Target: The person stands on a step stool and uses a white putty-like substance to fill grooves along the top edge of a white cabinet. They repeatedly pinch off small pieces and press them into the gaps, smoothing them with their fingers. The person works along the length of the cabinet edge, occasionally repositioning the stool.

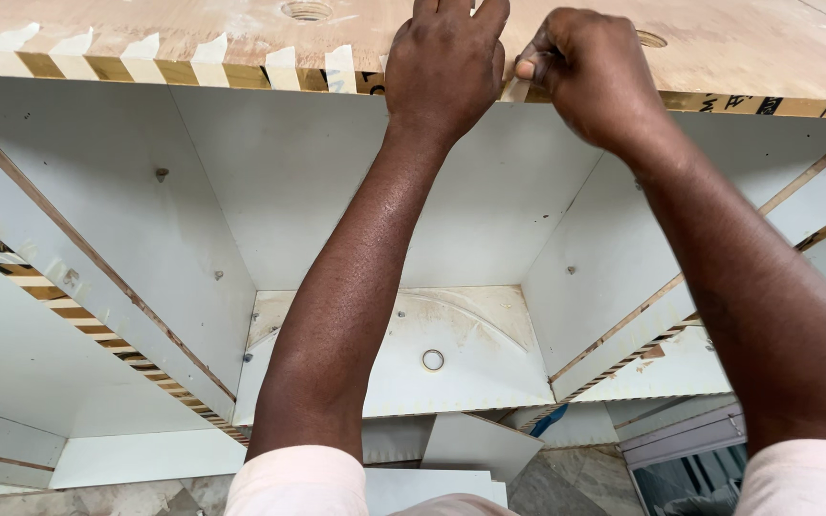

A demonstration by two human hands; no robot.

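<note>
Both hands meet at the plywood edge (241, 75): left hand (446, 62) pressed flat, right hand (590, 72) pinching a tape strip (514, 91).

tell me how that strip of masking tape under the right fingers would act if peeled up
The tape strip looks thin, so probably floppy and nearly weightless. Pinched by the right hand on the plywood edge, it may tear easily.

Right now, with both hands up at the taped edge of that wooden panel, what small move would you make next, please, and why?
Probably press the strip of masking tape down over the panel edge. The right hand pinches that strip beside the left hand, which lies flat on the panel. To the left, the tape strips already sit folded over the edge in a row; the edge to the right looks bare.
</note>
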